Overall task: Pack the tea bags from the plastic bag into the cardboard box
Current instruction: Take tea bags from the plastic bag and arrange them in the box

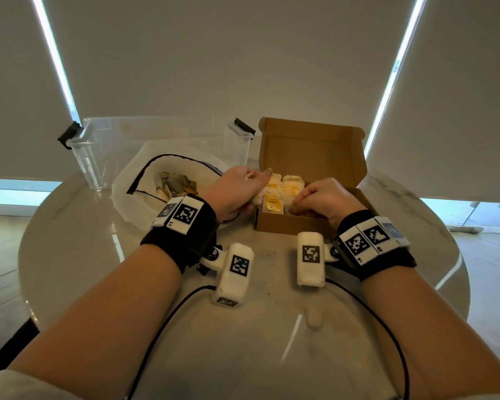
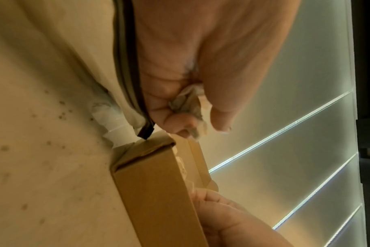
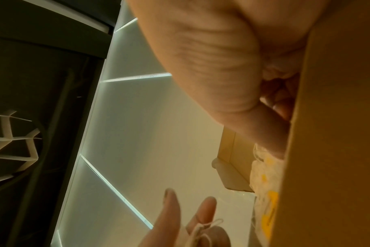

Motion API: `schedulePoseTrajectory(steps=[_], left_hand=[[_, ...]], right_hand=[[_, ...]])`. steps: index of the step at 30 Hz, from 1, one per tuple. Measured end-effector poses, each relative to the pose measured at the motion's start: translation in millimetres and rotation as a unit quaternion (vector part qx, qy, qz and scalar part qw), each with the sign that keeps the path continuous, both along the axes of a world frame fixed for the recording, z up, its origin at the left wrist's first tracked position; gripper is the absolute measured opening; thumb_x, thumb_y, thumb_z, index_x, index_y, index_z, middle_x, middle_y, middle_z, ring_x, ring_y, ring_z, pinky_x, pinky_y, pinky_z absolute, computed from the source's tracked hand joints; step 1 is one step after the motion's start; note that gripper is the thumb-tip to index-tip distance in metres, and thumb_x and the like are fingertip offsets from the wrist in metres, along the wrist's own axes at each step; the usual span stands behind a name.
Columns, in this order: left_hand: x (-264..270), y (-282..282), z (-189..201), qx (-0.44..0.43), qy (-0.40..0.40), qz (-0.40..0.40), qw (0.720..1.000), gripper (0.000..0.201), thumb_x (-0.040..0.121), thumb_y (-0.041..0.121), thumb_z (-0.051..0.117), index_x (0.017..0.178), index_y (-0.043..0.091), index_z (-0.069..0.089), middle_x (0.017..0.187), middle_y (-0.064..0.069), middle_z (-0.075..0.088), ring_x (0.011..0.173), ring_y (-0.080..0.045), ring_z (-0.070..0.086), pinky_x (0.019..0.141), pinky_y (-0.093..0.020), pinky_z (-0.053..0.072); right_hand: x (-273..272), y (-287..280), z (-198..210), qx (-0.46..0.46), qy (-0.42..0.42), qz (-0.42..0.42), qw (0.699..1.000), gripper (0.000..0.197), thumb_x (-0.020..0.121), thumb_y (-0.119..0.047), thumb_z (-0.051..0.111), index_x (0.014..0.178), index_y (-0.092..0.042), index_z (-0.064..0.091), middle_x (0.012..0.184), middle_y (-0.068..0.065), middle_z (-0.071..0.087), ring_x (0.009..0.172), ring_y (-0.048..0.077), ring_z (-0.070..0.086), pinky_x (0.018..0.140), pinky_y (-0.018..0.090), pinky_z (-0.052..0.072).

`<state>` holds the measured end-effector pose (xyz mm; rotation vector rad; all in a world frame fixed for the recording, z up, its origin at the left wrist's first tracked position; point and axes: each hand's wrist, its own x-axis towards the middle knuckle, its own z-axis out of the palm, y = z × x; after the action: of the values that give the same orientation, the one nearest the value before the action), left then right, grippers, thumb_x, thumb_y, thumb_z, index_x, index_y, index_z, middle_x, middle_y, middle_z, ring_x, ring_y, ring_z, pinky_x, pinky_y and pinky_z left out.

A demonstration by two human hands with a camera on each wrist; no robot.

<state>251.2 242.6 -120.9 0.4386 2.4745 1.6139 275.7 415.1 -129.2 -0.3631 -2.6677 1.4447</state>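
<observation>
Fingers of the left hand curled around a crumpled tea bag above the cardboard box on the table. Right hand fingers curled into the box beside packed tea bags; whether they pinched one could not be told. Plastic bag lay left, touching the box.

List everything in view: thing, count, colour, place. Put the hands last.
Box: one, brown cardboard, lid open, centre of table.
Packed tea bags: several, count unclear, white with yellow tags, in the box.
Bag: one, white plastic with dark edging, open, left of the box.
Loose tea bags: several, brownish, in the bag.
Tub: one, clear with black clips, behind the bag.
Table: one, pale marble, round.
Left hand: grips a tea bag at the box's left edge.
Right hand: fingers curled into the box's near side.
</observation>
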Motion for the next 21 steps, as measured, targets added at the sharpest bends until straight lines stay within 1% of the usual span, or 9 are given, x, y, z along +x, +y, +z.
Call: schedulePoseTrajectory(steps=[2,4,8,9,12,15,17,19,21], left_hand=[[0,0,5,0.085,-0.072,-0.008,0.994,0.036,0.096,0.048,0.043,0.108,0.016,0.054,0.09,-0.003,0.061,0.065,-0.008,0.055,0.046,-0.016,0.045],[2,-2,8,0.162,-0.138,-0.025,0.977,0.037,0.097,0.05,0.037,0.105,0.019,0.056,0.098,-0.006,0.062,0.071,-0.012,0.06,0.047,-0.018,0.044],[5,-6,11,0.251,-0.196,-0.065,0.946,0.045,0.098,0.052,0.027,0.107,0.017,0.054,0.097,-0.009,0.063,0.068,-0.015,0.065,0.051,-0.02,0.046],[6,-6,11,0.261,-0.198,-0.073,0.942,0.048,0.098,0.052,0.026,0.111,0.015,0.053,0.095,-0.009,0.064,0.067,-0.015,0.066,0.051,-0.021,0.047],[11,-4,12,0.276,-0.2,-0.09,0.936,0.051,0.099,0.052,0.023,0.118,0.012,0.049,0.09,-0.01,0.062,0.063,-0.015,0.063,0.046,-0.02,0.05],[11,-1,11,0.26,-0.195,-0.107,0.94,0.056,0.096,0.058,0.022,0.123,0.014,0.045,0.096,-0.008,0.058,0.072,-0.016,0.057,0.054,-0.024,0.052],[9,0,9,0.251,-0.196,-0.125,0.94,0.063,0.092,0.063,0.022,0.128,0.015,0.041,0.098,-0.007,0.057,0.076,-0.017,0.058,0.059,-0.024,0.053],[10,1,10,0.232,-0.188,-0.141,0.944,0.061,0.091,0.064,0.024,0.124,0.016,0.043,0.097,-0.005,0.059,0.078,-0.016,0.059,0.064,-0.025,0.054],[13,0,10,0.208,-0.164,-0.158,0.951,0.046,0.093,0.055,0.032,0.106,0.016,0.052,0.094,-0.005,0.061,0.083,-0.015,0.061,0.073,-0.025,0.055]], right_hand=[[2,1,3,-0.009,-0.004,0.003,1.0,0.01,0.076,-0.003,0.073,0.074,-0.011,0.067,0.089,0.006,0.066,0.085,0.014,0.063,0.073,0.026,0.055],[6,1,8,-0.001,0.014,0.005,1.0,0.009,0.08,-0.005,0.07,0.081,-0.013,0.066,0.093,0.003,0.063,0.084,0.012,0.06,0.069,0.023,0.053],[19,-13,21,-0.006,0.137,0.028,0.99,0.006,0.086,-0.015,0.064,0.09,-0.02,0.062,0.093,-0.006,0.06,0.085,0.006,0.058,0.067,0.018,0.049],[24,-20,25,-0.022,0.149,0.046,0.988,0.004,0.088,-0.022,0.063,0.091,-0.02,0.062,0.09,-0.007,0.061,0.082,0.004,0.058,0.065,0.016,0.047],[29,-35,26,-0.012,0.128,0.098,0.987,0.018,0.087,-0.037,0.06,0.095,-0.02,0.062,0.087,-0.008,0.059,0.073,0.002,0.053,0.056,0.012,0.039],[28,-39,22,-0.019,0.124,0.091,0.988,0.018,0.083,-0.025,0.068,0.097,-0.016,0.061,0.086,-0.004,0.059,0.069,0.003,0.053,0.044,0.007,0.04],[28,-37,22,-0.048,0.114,0.076,0.989,0.021,0.081,-0.018,0.07,0.1,-0.013,0.062,0.084,-0.004,0.059,0.066,0.003,0.053,0.041,0.006,0.039],[28,-35,21,-0.052,0.104,0.077,0.99,0.025,0.082,-0.016,0.07,0.105,-0.011,0.062,0.084,-0.004,0.06,0.065,0.003,0.054,0.041,0.006,0.038],[28,-34,21,-0.049,0.108,0.074,0.99,0.021,0.082,-0.013,0.069,0.103,-0.011,0.064,0.086,-0.004,0.06,0.068,0.003,0.054,0.042,0.005,0.038]])
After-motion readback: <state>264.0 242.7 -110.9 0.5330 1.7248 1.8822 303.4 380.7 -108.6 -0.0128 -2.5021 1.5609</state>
